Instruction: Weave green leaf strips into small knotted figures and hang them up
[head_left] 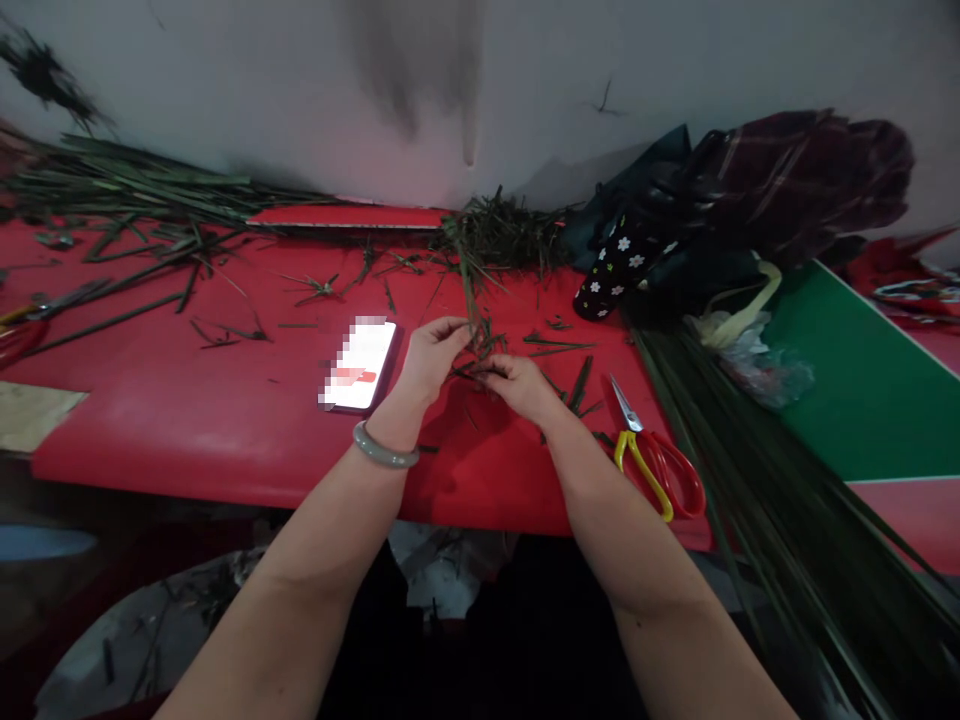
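Near the middle of the red-covered table [247, 440], both hands pinch a small tangle of woven green leaf strips [486, 343]. My left hand [433, 355], with a grey bangle on the wrist, is closed on its upper left side. My right hand [519, 385] is closed on the lower right side, with strip ends poking out between the two hands. The exact shape of the woven piece is too small to make out. A lit phone [361, 365] lies just left of my left hand. To the right of my right forearm rest scissors [637, 445] with red and yellow handles, blades apart.
Long leaf blades [765, 500] hang over the table's right edge. More leaves [150, 180] lie along the wall at left, near a second pair of scissors [37, 318]. A scrap heap [514, 232], a flowered black item [611, 265] and a plastic bag [757, 360] stand behind.
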